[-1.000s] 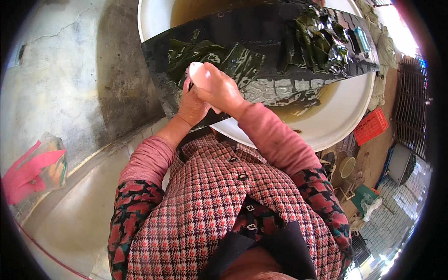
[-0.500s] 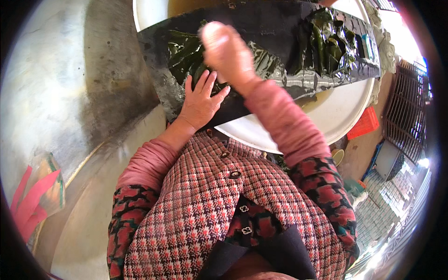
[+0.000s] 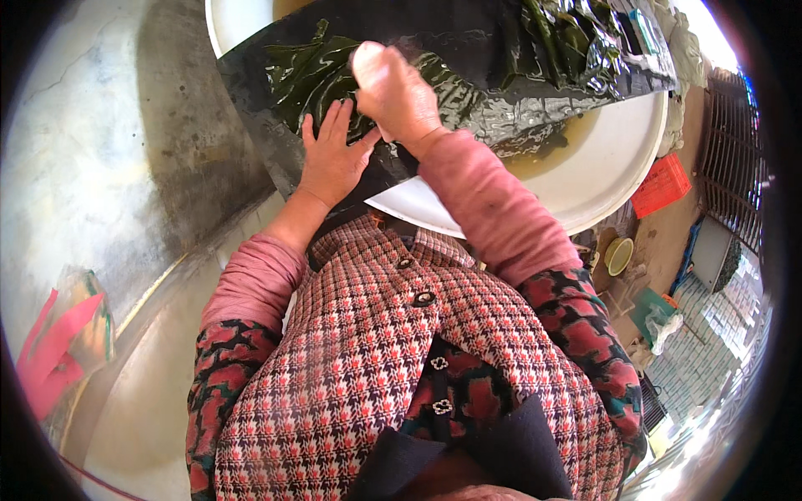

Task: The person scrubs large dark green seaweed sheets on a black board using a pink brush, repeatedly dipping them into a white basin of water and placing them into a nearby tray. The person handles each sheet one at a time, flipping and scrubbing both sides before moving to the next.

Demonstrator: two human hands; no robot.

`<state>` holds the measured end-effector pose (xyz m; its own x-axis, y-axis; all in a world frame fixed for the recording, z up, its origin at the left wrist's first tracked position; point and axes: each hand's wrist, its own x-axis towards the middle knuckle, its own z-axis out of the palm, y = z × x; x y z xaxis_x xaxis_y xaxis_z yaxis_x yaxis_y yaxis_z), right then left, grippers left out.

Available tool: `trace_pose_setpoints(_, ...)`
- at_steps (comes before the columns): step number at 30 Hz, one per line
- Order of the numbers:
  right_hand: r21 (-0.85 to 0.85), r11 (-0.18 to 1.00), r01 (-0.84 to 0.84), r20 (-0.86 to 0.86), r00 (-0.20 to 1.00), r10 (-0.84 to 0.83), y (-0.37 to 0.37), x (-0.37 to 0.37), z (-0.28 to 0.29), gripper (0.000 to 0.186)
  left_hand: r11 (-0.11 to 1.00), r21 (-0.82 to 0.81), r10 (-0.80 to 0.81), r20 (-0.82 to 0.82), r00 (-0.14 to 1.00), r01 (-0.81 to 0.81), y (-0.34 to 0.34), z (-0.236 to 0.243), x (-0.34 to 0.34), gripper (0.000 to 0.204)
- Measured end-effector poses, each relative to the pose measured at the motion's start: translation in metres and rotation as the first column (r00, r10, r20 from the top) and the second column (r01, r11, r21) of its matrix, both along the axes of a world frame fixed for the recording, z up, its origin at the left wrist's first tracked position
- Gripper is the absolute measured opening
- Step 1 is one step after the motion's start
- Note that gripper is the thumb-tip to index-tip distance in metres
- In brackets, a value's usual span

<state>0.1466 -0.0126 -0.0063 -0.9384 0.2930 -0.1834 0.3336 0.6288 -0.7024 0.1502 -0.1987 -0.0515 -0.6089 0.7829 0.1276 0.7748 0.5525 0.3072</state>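
Note:
My left hand (image 3: 334, 159) lies with its fingers stretched out on wet, glossy dark green strips of what looks like kelp (image 3: 305, 71). Just to its right, my right hand (image 3: 399, 96) is closed in a fist with the thumb side up. Whatever it grips is hidden beneath it. Under both hands is a black board (image 3: 251, 92) laid across a white round tub (image 3: 601, 179). More dark green kelp (image 3: 560, 42) is heaped at the board's right part.
Brownish liquid shows in the tub below the board. A concrete wall or ledge (image 3: 175, 142) runs along the left. To the right are a red plastic crate (image 3: 660, 185), a yellowish bowl (image 3: 618, 256) and a dark metal grate (image 3: 731, 159). Pink strips (image 3: 50, 355) appear at lower left.
The view has shifted, so the board and tub appear farther up and left. My right hand, smeared by motion before, is now sharper and a little closer to my left hand.

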Motion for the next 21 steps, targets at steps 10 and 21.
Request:
trace_pose_setpoints(10,0.165,0.978,0.129,-0.104,0.988,-0.113,0.056,0.09,-0.061,0.083,0.999,0.036,0.027,0.013,1.0,-0.027,0.029,-0.003,-0.02,0.048)
trace_pose_setpoints(21,0.112,0.977,0.183,-0.04,0.983,-0.179,0.077,0.105,-0.013,0.075,0.983,0.025,0.182,-0.064,0.981,-0.181,0.036,-0.017,0.002,0.06)
